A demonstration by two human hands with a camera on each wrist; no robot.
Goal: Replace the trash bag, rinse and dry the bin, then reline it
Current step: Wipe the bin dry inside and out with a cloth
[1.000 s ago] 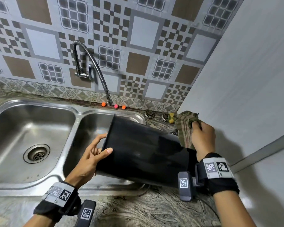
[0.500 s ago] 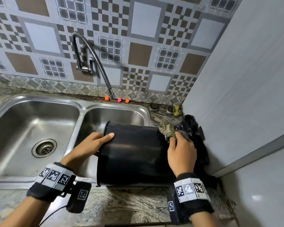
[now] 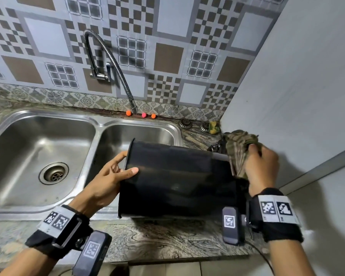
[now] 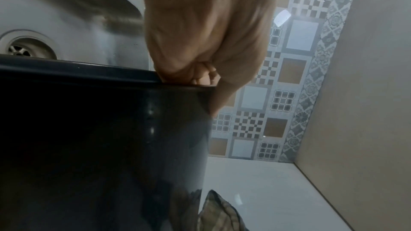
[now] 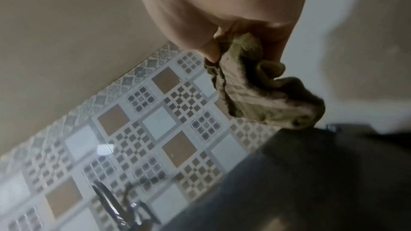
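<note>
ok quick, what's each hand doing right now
left hand: closed on the rim of the black bin, thumb outside.
right hand: fingers gripping the green cloth at the bin's base.

Bin [image 3: 177, 182]: on its side, over the counter [image 3: 167, 240] and the front rim of the right basin [image 3: 145, 132], mouth to the left. Left hand [image 3: 106, 182] at the mouth rim; right hand [image 3: 261, 168] with cloth [image 3: 237, 152] at the base end. Faucet [image 3: 108, 62] on the wall behind; left basin [image 3: 38, 156] with drain [image 3: 53, 173] further left.
</note>
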